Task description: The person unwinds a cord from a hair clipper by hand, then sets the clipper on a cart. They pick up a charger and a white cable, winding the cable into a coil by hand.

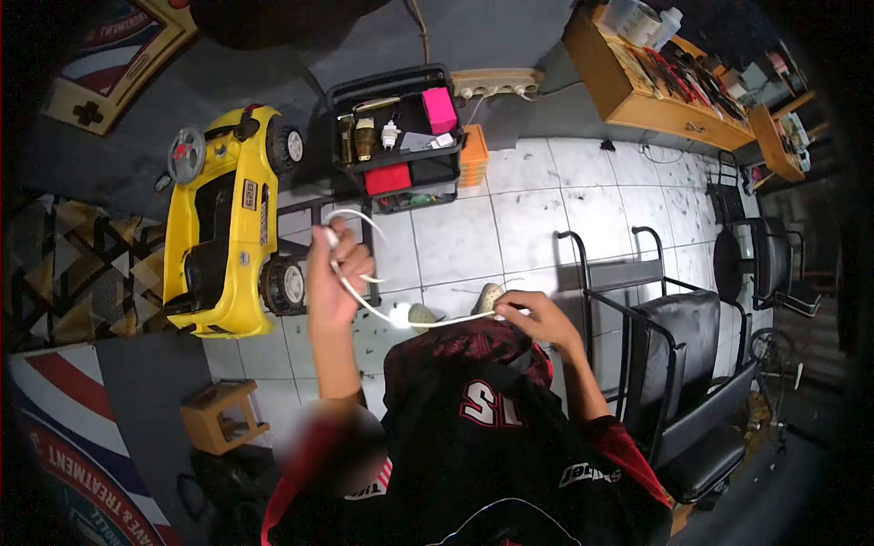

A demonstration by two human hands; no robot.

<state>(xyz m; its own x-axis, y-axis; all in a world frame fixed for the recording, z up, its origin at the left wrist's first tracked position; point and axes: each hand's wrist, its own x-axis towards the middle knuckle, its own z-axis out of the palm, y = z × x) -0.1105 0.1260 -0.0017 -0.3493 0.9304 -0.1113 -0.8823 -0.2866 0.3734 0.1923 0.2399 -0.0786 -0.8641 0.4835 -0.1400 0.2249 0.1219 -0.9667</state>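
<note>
A white cable (364, 305) runs between my two hands, sagging a little in front of my lap. My left hand (337, 273) is raised, its fingers closed round the cable, and a loop of it arches out to the right of the fingers. My right hand (533, 318) pinches the cable's other stretch between thumb and fingers. A bright white piece (401, 315), too glaring to make out, sits on the cable between the hands, in front of my shoe.
A black cart (391, 164) with bottles and a pink box stands ahead. The yellow toy car (223, 227) is at left. Black-framed chairs (678, 346) stand at right, and a wooden cabinet (665, 114) with tools is at upper right. A small wooden stool (223, 414) sits lower left.
</note>
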